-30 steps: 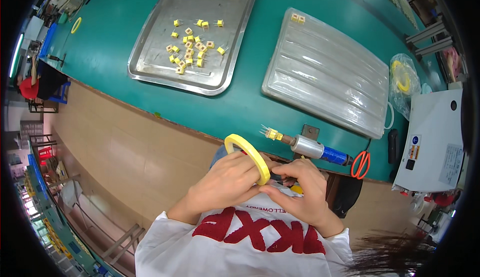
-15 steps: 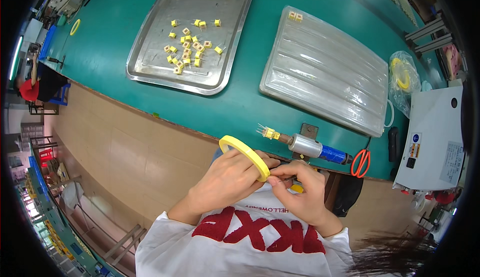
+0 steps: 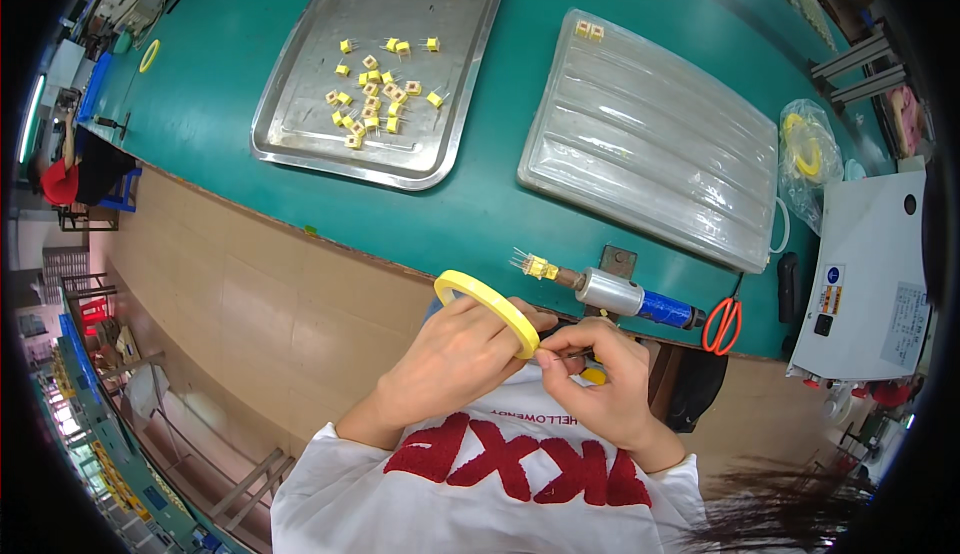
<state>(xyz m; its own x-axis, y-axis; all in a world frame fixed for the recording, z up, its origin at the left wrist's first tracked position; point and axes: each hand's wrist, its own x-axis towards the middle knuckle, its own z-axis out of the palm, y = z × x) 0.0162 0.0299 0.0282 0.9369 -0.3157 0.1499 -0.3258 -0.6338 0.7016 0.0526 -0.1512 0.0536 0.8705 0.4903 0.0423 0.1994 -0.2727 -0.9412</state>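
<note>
A narrow roll of yellow tape is gripped in my left hand, its ring standing tilted over the knuckles. Close beside the ring's lower edge, my right hand is closed in a pinch; a thin dark thing shows at its fingers, too small to name. Just beyond my hands, on the table edge, lies a silver and blue cylindrical holder. At its left tip sits a yellow-wrapped coil part with thin metal pins pointing left.
A metal tray holds several small yellow parts with pins. Right of it lies a clear plastic tray stack with two parts on top. Orange-handled scissors, a bag with yellow rolls and a white machine are at the right.
Both hands stay almost in place. The tape roll has shifted very slightly, and the whole view has moved a little.
</note>
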